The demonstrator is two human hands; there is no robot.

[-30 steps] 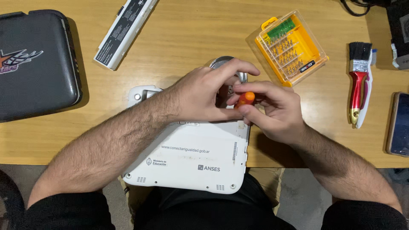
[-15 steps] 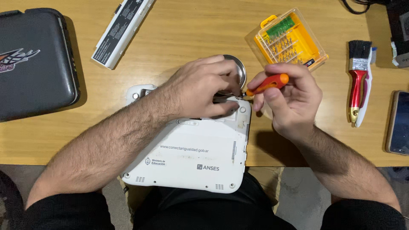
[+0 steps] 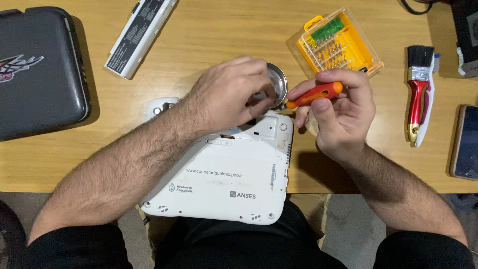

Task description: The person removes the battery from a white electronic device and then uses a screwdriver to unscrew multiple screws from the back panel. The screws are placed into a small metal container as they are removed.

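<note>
A small white laptop (image 3: 224, 179) lies upside down at the table's front edge, partly over my lap. My left hand (image 3: 229, 94) hovers over its far edge, fingers curled above a small round metal dish (image 3: 278, 82); whether it pinches anything is hidden. My right hand (image 3: 338, 112) grips an orange-handled screwdriver (image 3: 316, 93), its tip pointing left toward the dish and the laptop's far right corner.
A yellow case of screwdriver bits (image 3: 338, 42) lies open behind my right hand. A white laptop battery (image 3: 139, 35) sits at the back left, a dark grey case (image 3: 40, 69) at the far left. A red-handled brush (image 3: 418, 94) and a phone (image 3: 465, 142) are on the right.
My right hand has lifted the screwdriver off the laptop and swung it up to the right. My left hand has moved from the laptop's corner over the metal dish.
</note>
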